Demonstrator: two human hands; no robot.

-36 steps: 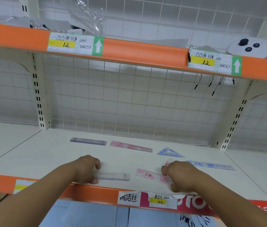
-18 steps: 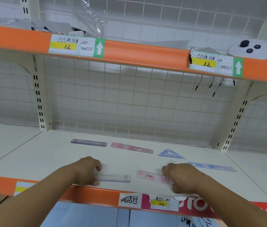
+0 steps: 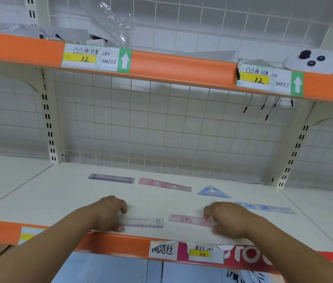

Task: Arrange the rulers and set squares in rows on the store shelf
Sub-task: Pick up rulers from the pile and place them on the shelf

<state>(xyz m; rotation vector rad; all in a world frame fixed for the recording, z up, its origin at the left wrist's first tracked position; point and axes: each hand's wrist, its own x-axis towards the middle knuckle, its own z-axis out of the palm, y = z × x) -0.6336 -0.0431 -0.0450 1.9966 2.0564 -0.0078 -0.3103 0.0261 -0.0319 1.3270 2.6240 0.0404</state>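
Observation:
On the white shelf board (image 3: 63, 193) a back row holds a purple ruler (image 3: 111, 178), a pink ruler (image 3: 164, 184) and a blue set square (image 3: 213, 192). A blue ruler (image 3: 264, 207) lies further right. Near the front edge, my left hand (image 3: 109, 213) pinches the left end of a clear ruler (image 3: 145, 222) between fingers and thumb. My right hand (image 3: 228, 219) grips the right end of a pink ruler (image 3: 190, 219). A pale corner of another piece peeks out behind my right hand; most of it is hidden.
An orange-edged upper shelf (image 3: 182, 65) with price labels hangs overhead, carrying a white controller (image 3: 314, 60) and cords. A wire grid backs the bay, with slotted uprights (image 3: 48, 123) at both sides. The front rail (image 3: 110, 245) bears price tags.
My right hand has drawn the front pink ruler slightly and now covers more of the pale piece behind it. The left hand stays on the clear ruler.

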